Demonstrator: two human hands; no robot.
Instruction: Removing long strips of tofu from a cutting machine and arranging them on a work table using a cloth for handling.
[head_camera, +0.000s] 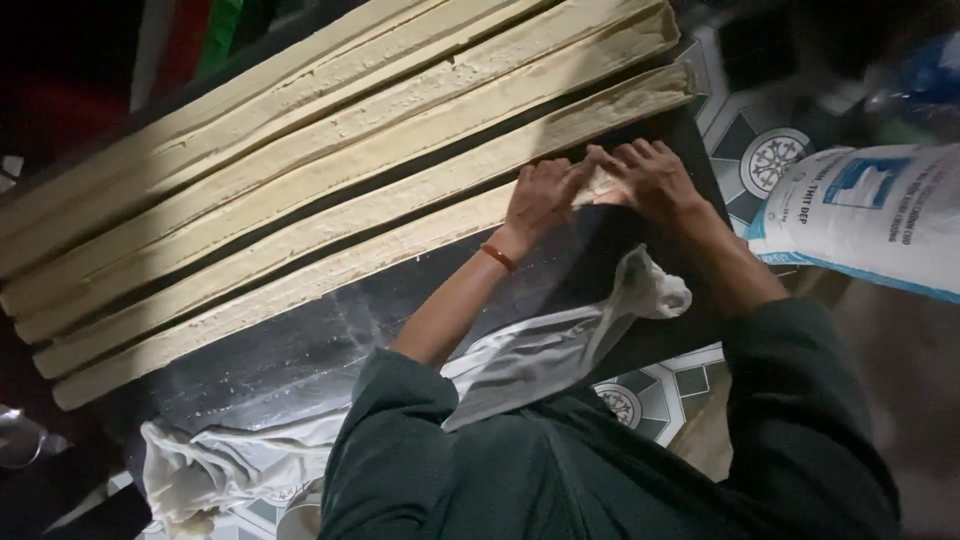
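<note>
Six long pale strips (330, 150) lie side by side on the dark board (330, 350), each separated from its neighbour by a narrow dark gap. The five strips farther from the person run the full length of the board and appear fully formed. The nearest strip (300, 283) is the one in hand: both hands meet at its right-hand end, which looks shorter than the others, so this end seems unfinished.

The left hand (540, 195) presses its fingers down onto the strip end. The right hand (650, 178) closes its fingertips on the same end, pinching the soft material; neither hand lifts it clear of the board.

The strips are cream-coloured, matte, with a rough, porous cut face and slightly uneven edges. A crumpled white cloth (560, 340) lies on the board near the person. A white printed sack (870, 215) rests on the patterned tile floor (760, 150) to the right.
</note>
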